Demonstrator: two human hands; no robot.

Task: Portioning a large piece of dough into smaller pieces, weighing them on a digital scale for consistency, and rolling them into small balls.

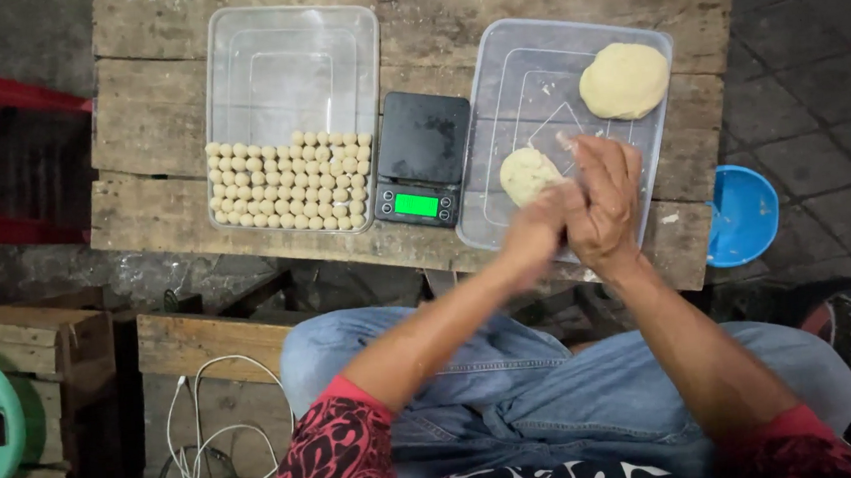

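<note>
Hands: we are pressing left hand (pixel 535 233) and right hand (pixel 603 202) together, fingers closed palm to palm.
Position: over clear tray (pixel 519 83), table's right edge, beside small dough lump (pixel 527 174).

small dough lump (pixel 528 174) | pale, rounded | in clear tray (pixel 534 72) | beside hands (pixel 578 213)

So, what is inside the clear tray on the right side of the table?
Inside the right clear tray lie a large dough lump at the far end and a smaller dough lump nearer. The hands, pressed together, cover the tray's near part, so anything there or between the palms is hidden.
</note>
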